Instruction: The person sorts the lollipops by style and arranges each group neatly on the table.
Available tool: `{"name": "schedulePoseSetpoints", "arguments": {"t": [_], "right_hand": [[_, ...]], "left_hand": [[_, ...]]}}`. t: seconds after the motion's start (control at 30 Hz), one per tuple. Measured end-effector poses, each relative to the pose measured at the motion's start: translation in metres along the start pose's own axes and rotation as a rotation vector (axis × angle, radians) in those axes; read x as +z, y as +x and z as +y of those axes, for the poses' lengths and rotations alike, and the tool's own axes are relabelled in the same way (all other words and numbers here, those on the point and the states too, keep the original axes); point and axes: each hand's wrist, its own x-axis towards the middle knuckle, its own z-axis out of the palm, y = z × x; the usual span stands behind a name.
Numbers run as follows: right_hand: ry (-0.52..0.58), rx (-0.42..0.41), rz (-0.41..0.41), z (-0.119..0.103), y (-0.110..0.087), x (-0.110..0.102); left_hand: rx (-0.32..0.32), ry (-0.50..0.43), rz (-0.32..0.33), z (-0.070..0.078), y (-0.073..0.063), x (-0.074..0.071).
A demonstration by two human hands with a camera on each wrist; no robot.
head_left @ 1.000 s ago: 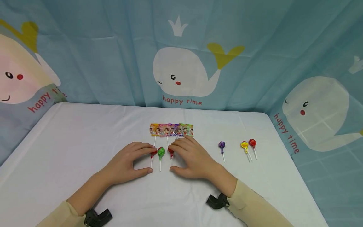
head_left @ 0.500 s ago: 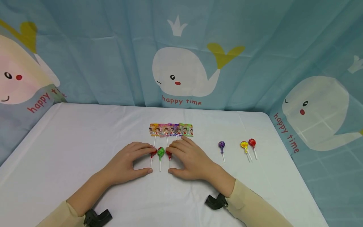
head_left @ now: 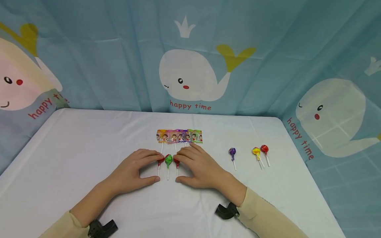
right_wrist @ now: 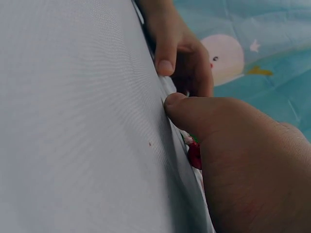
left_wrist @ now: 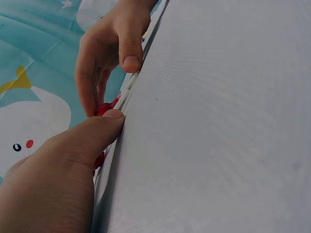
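Observation:
In the head view my left hand (head_left: 132,170) holds a red lollipop (head_left: 159,162) lengthwise, fingertips on its candy and thumb at the stick's lower end. My right hand (head_left: 200,167) holds another red lollipop (head_left: 177,163) in the same way. Between the two stands a green lollipop (head_left: 168,159), lying with its stick toward me and touched by neither hand. All three lie side by side on the white table. In the left wrist view red candy (left_wrist: 99,160) shows beside my left thumb; in the right wrist view red candy (right_wrist: 194,155) is partly hidden behind my right hand.
Just beyond my hands lies a row of flat-wrapped lollipops (head_left: 179,136) in orange, pink, purple and green. To the right are a purple lollipop (head_left: 232,151), a yellow lollipop (head_left: 256,151) and a red lollipop (head_left: 264,149). A blue whale-print curtain (head_left: 119,66) surrounds the table (head_left: 89,138).
My right hand has slid its red lollipop a little to the left, closer to the green one. My left hand has stayed in place.

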Motion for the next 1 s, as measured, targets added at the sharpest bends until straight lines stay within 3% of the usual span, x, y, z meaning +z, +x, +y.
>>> {"name": "schedulePoseSetpoints", "arguments": {"t": [1.0], "right_hand": [[-0.021, -0.012, 0.024, 0.0031, -0.0014, 0.0028]], "left_hand": [[-0.001, 0.011, 0.0, -0.0021, 0.0001, 0.002]]}}
